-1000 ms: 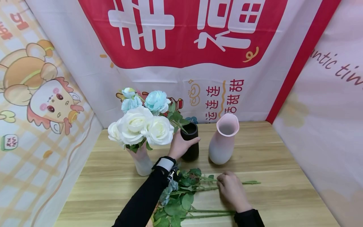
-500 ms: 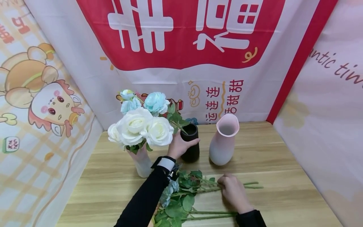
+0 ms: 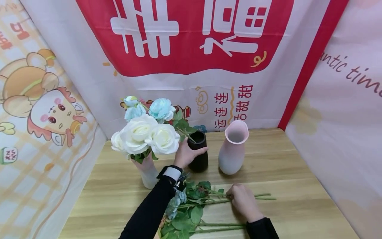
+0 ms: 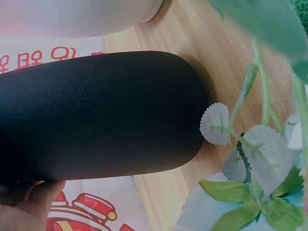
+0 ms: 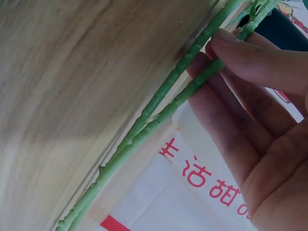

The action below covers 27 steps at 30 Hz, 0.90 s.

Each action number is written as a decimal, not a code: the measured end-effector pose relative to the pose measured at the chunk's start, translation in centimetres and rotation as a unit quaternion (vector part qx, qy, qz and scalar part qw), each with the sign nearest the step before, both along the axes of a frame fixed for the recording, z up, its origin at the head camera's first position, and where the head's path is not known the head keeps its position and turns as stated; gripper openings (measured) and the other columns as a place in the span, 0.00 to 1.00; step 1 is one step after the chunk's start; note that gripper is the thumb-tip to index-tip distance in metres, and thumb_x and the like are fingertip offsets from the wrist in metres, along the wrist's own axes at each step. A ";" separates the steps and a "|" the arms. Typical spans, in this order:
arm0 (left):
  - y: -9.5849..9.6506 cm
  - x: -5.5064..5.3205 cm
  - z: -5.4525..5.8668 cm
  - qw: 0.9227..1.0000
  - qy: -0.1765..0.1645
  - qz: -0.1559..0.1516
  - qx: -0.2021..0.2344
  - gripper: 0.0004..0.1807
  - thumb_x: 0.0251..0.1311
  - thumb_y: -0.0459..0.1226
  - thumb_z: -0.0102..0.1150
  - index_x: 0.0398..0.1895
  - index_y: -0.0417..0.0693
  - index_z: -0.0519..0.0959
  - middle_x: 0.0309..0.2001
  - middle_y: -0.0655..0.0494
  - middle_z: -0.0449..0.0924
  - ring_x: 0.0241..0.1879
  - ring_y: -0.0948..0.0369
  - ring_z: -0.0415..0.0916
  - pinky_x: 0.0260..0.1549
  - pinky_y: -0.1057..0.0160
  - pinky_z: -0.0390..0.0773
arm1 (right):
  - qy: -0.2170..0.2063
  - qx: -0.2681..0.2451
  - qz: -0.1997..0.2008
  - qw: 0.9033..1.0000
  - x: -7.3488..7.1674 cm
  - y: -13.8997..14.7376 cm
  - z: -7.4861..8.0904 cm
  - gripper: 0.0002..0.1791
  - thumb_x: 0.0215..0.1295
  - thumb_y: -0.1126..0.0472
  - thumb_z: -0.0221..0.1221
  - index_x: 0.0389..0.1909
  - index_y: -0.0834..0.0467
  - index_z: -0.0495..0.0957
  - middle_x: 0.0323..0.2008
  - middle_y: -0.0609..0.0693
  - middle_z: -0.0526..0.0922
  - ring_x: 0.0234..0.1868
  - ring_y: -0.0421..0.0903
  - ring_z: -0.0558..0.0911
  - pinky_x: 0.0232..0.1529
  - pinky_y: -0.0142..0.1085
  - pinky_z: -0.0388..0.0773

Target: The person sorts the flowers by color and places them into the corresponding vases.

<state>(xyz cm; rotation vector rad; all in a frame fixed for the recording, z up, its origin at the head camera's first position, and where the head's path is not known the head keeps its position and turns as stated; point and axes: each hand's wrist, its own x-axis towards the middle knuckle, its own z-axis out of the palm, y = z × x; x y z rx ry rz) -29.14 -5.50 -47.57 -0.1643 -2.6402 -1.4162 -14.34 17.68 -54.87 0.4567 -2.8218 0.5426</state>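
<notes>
My left hand (image 3: 185, 155) grips a black vase (image 3: 199, 161) that stands upright on the table; its thumb lies across the near side. In the left wrist view the vase's dark side (image 4: 101, 115) fills the middle, with fingertips (image 4: 45, 195) at its lower edge. Over the tabletop, my right hand (image 3: 244, 202) pinches artificial flower stems (image 3: 264, 196) between thumb and fingers. Two green stems (image 5: 163, 113) run through the right wrist view, one of them between thumb and fingers. Leaves (image 3: 197, 192) and blue blooms (image 3: 176, 202) on the table lie left of that hand, partly behind the left forearm.
Left of the black vase, a pink-and-white vase (image 3: 149, 174) holds white roses (image 3: 140, 129) and blue flowers (image 3: 161, 109). Another pink-to-grey vase (image 3: 232, 156) stands to the right. More stems (image 3: 221, 227) lie at the front. Printed cloth (image 3: 167, 79) hangs behind.
The whole head view shifts slightly. Both hands keep their holds, and the stem ends beyond my right hand have spread a little apart.
</notes>
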 end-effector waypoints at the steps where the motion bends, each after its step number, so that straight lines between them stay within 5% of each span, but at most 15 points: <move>1: -0.1 0.1 -0.1 1.000 0.000 0.002 -0.001 0.56 0.39 0.64 0.74 0.66 0.37 0.68 0.60 0.39 0.73 0.59 0.47 0.71 0.56 0.48 0.72 | 0.003 0.002 0.002 1.000 0.0 -0.1 0.0 0.23 0.40 0.83 0.59 0.24 0.52 0.89 0.26 0.45 0.84 0.31 0.46 0.83 0.30 0.41 0.80; 27: -0.3 -0.2 -0.3 1.000 0.027 -0.001 0.002 0.51 0.39 0.61 0.76 0.62 0.39 0.71 0.58 0.43 0.75 0.58 0.50 0.72 0.55 0.50 0.73 | -0.007 -0.002 0.020 1.000 -0.3 -0.3 0.1 0.20 0.42 0.82 0.65 0.26 0.52 0.89 0.26 0.45 0.85 0.30 0.45 0.84 0.31 0.41 0.81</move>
